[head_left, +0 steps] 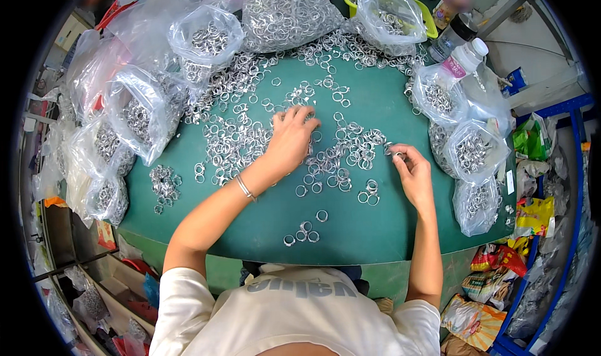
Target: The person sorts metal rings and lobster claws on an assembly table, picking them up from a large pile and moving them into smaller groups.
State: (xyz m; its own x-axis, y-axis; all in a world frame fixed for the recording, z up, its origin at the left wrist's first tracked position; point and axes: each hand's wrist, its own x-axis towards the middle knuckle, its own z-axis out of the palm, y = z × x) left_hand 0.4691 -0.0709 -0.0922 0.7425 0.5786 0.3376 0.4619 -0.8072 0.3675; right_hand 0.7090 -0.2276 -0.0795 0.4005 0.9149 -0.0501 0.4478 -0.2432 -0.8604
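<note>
Many silver rings [235, 146] lie loose in a spread pile on the green tabletop [250, 231]. My left hand [291, 140] reaches over the right part of this pile, its fingers apart and bent down among the rings. Farther right, my right hand [413, 174] is closed, with a silver ring [398, 155] pinched between thumb and fingers. It is beside a second, looser group of rings [360, 148]. A few rings [305, 232] sit apart near the front edge, and a small heap of rings [164, 184] lies at the left.
Clear plastic bags of rings line the table: a large one [285, 18] at the back, others at the left [141, 115] and right [472, 152]. A yellow-green basket [429, 21] and a white bottle [466, 55] stand at the back right. Blue shelving [573, 187] borders the right.
</note>
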